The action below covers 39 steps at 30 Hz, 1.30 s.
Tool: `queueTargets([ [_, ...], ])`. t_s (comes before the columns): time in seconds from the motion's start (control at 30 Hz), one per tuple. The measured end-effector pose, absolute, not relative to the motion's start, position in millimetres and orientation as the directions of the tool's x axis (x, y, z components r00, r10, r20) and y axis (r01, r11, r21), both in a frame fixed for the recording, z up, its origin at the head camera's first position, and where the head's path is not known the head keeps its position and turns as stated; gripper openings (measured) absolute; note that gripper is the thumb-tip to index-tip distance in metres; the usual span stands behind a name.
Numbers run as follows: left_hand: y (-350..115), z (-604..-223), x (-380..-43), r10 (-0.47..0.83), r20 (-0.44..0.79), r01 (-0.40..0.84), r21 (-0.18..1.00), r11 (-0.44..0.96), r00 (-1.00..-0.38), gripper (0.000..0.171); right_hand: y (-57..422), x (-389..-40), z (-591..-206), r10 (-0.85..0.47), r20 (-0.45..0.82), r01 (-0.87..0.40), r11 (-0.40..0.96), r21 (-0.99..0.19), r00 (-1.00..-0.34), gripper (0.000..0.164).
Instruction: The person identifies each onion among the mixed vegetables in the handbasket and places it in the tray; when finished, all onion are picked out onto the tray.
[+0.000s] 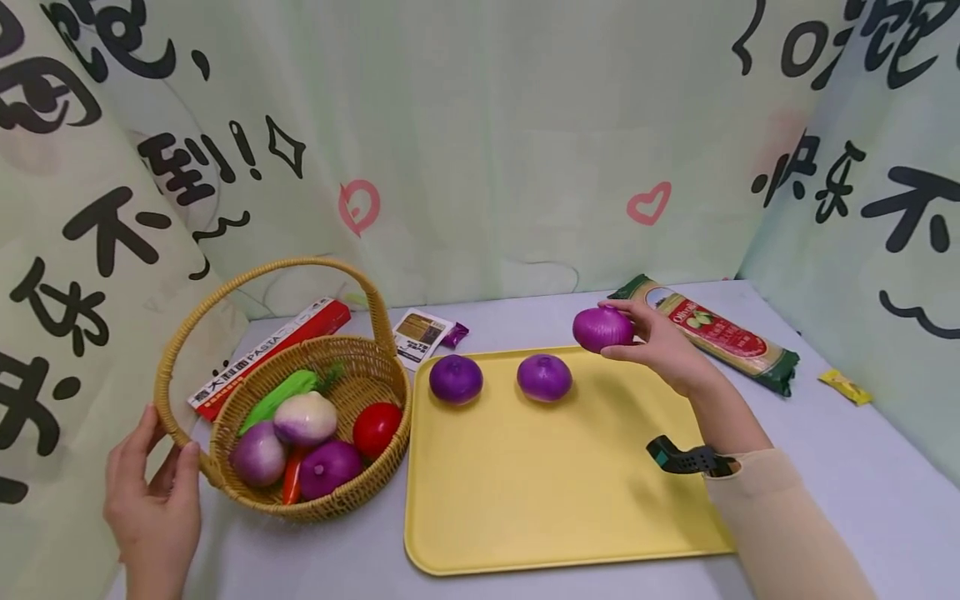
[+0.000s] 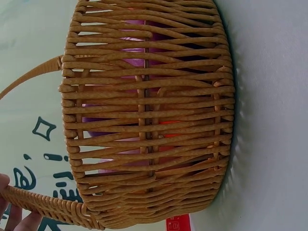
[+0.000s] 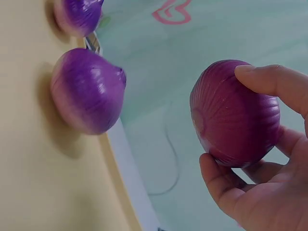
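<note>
My right hand (image 1: 660,346) holds a purple onion (image 1: 602,329) above the far right part of the yellow tray (image 1: 555,500). In the right wrist view, thumb and fingers curl round this onion (image 3: 236,115), clear of the tray. Two more purple onions (image 1: 456,379) (image 1: 544,377) sit apart on the tray's far left. My left hand (image 1: 157,492) grips the base of the wicker basket's handle (image 1: 180,417). Inside the basket (image 1: 367,492) lie a tomato (image 1: 377,429), a purple onion (image 1: 330,468), two purple-white vegetables (image 1: 306,417) (image 1: 258,454), a red pepper (image 1: 293,475) and a green vegetable (image 1: 281,398).
A red-and-white pasta box (image 1: 322,317) lies behind the basket. Next to it are a printed packet (image 1: 422,335) and a small purple wrapper (image 1: 455,335). A long green-and-red package (image 1: 720,333) lies behind the right hand, and a small yellow packet (image 1: 845,387) lies farther right. Printed curtains surround the table.
</note>
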<state>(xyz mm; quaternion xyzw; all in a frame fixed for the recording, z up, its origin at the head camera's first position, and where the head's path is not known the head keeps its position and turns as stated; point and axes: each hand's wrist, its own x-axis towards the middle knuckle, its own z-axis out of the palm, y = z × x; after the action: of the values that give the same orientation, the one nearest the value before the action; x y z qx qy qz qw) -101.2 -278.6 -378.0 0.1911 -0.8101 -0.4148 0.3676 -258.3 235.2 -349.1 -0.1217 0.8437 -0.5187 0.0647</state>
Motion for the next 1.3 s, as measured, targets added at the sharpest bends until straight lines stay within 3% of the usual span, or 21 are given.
queueTargets([
  [0.23,-280.2,-377.6,-100.9,-0.604,0.453,0.012,0.807,0.591,-0.656,0.065,249.9,-255.4,-364.8,-0.245,0.040,-0.163,0.505,-0.848,-0.969,0.070],
  [0.5,-279.7,-375.0,-100.5,-0.601,0.448,0.005,0.805,0.593,-0.662,0.063,263.7,-254.6,-392.0,-0.208,-0.016,-0.118,0.617,-0.778,-0.978,0.071],
  [1.3,-278.6,-377.2,-99.7,-0.588,0.489,0.053,0.795,0.604,-0.644,0.064,287.4,-245.8,-421.3,-0.175,-0.070,-0.059,0.640,-0.767,-0.982,0.074],
])
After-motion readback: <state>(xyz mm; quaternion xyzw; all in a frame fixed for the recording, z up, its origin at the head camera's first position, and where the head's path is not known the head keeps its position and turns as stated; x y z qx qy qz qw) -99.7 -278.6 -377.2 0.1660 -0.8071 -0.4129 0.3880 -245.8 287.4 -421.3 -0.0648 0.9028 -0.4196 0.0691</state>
